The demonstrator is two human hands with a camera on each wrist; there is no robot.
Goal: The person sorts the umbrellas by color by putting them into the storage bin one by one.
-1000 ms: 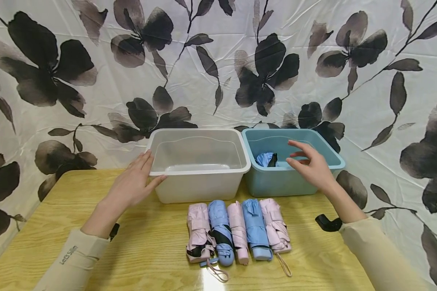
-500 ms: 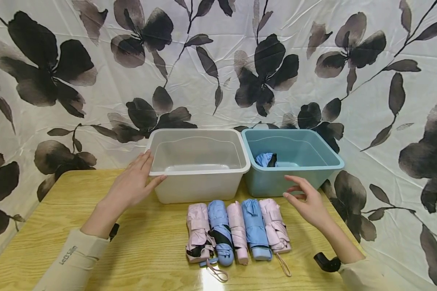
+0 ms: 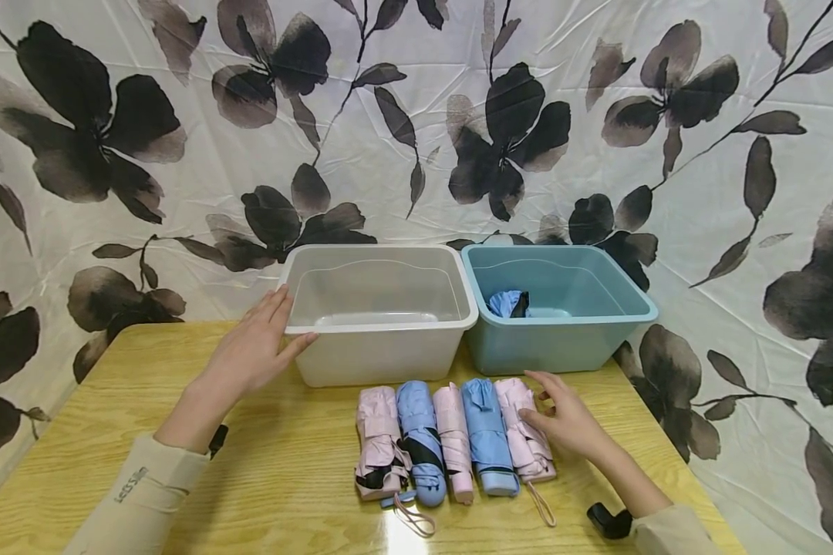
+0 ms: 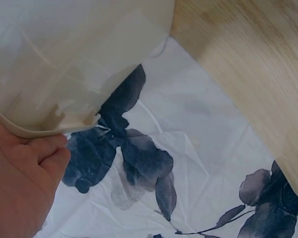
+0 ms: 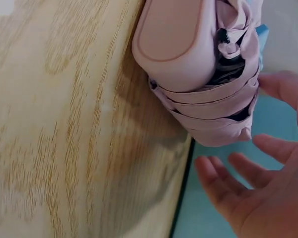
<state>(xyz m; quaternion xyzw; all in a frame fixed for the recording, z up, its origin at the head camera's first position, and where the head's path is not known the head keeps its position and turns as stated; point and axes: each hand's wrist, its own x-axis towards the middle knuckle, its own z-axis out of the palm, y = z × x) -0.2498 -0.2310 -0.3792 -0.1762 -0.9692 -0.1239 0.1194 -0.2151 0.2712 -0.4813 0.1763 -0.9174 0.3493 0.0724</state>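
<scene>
My left hand rests against the left end of the white plastic bin, fingers along its side and thumb at the front corner. In the left wrist view the fingers touch just under its rim. My right hand, fingers spread, is at the rightmost pink folded umbrella. The right wrist view shows thumb and fingers on either side of this umbrella, not closed round it. Left of it lie a blue umbrella, a thin pink one, a blue one with black and another pink one.
A teal bin stands right of the white bin, with a blue and black bundle inside. Both are on the wooden table, before a flowered cloth. Wrist cords lie at the near ends of the umbrellas.
My right hand has come from over the teal bin, down and toward me, to the rightmost pink umbrella. My left hand stays at the white bin.
</scene>
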